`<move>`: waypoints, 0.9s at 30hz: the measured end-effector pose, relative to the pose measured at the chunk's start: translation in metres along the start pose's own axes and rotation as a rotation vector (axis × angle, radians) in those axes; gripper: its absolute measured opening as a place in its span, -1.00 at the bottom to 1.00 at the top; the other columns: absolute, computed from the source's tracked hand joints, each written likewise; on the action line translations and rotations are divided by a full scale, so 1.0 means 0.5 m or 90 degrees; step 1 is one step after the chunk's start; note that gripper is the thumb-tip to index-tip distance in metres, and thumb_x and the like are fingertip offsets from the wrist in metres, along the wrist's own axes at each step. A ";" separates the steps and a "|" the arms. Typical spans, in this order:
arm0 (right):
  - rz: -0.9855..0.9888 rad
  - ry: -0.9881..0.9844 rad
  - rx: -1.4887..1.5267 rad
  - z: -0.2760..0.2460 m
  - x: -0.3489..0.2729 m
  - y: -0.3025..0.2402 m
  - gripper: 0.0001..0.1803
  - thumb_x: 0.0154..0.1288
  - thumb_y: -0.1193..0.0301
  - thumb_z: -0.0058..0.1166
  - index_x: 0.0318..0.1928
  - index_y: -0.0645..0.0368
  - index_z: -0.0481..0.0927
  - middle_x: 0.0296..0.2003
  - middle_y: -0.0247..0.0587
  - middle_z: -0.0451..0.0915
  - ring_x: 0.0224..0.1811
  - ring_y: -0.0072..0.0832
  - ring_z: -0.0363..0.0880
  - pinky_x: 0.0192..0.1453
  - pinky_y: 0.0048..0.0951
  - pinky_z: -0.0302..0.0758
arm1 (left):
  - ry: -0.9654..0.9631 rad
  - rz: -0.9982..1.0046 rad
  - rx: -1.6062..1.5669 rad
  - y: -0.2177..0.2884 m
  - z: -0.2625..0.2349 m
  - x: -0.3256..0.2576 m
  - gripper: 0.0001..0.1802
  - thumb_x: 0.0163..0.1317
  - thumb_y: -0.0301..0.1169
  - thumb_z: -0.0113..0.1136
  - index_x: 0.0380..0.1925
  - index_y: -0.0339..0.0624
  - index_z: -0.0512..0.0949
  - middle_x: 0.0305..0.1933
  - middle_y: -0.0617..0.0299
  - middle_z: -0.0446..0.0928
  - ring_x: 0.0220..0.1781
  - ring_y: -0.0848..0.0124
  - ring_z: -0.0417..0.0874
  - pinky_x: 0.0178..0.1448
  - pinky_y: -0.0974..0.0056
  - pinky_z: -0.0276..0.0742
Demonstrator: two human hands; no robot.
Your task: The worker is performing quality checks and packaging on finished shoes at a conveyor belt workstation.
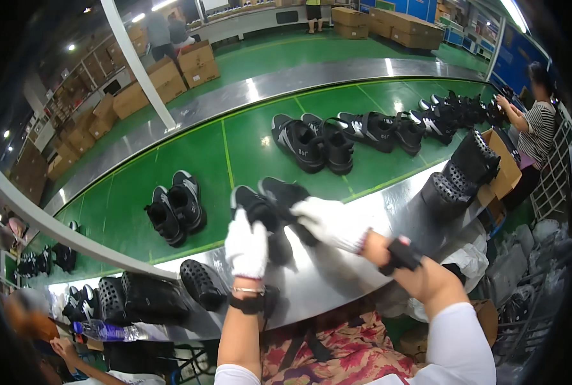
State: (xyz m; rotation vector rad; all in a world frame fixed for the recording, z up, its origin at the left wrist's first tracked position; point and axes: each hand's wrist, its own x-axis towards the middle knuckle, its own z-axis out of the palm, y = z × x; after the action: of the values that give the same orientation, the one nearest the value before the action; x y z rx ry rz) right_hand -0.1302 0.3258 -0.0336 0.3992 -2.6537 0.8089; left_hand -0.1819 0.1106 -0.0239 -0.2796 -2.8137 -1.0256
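Observation:
A pair of black sneakers stands in front of me where the green conveyor belt point(235, 160) meets the metal ledge point(324, 282). My left hand point(246, 247), in a white glove, closes over the heel end of the left sneaker point(252, 202). My gloved right hand point(331, 224) grips the rear of the right sneaker point(283, 191), its fingers partly hidden and slightly blurred. Both toes point away from me. On the belt to the left sits another pair of black sneakers point(177, 208); ahead to the right is a further pair point(311, 144).
Black perforated shoe-shaped pieces point(202, 284) lie on the ledge at left, with more stacked point(456, 179) at right. A purple-capped bottle point(100, 329) lies near a neighbouring person. A white post point(138, 64) rises beyond the belt. At far right another person point(536, 122) handles shoes beside a carton point(501, 170).

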 end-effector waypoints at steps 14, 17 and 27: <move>0.306 -0.027 -0.118 -0.119 0.144 0.200 -0.10 0.20 0.12 0.31 0.53 -0.17 0.21 0.11 0.14 0.57 0.08 0.12 0.63 0.20 -0.03 0.57 | 0.013 0.025 -0.157 -0.050 0.035 -0.117 -0.37 0.30 -0.44 0.26 0.36 -0.43 0.38 0.22 -0.18 0.53 0.10 0.07 0.68 0.16 0.11 0.62; 0.209 0.038 -0.080 -0.105 0.199 0.228 -0.17 0.16 0.04 0.31 0.44 -0.12 0.37 0.05 0.16 0.67 0.10 0.08 0.65 0.20 -0.03 0.56 | 0.003 0.014 -0.186 -0.010 0.038 -0.111 -0.42 0.34 -0.41 0.22 0.33 -0.42 0.42 0.20 -0.10 0.56 0.15 0.14 0.65 0.32 0.14 0.51; 0.236 -0.089 -0.121 -0.162 0.058 -0.018 -0.71 0.36 0.21 0.06 -0.22 0.10 0.75 -0.31 0.06 0.74 -0.27 -0.05 0.76 -0.11 -0.02 0.65 | -0.090 0.022 -0.250 0.000 0.035 -0.110 -0.37 0.41 -0.35 0.22 0.39 -0.45 0.35 0.32 -0.18 0.48 0.29 0.08 0.57 0.38 0.12 0.47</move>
State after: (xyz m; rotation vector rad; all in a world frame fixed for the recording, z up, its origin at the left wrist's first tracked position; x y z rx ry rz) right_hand -0.1342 0.3606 0.0453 -0.0940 -2.9499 0.6393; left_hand -0.1295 0.1149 -0.0477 -0.4555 -2.6910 -1.6045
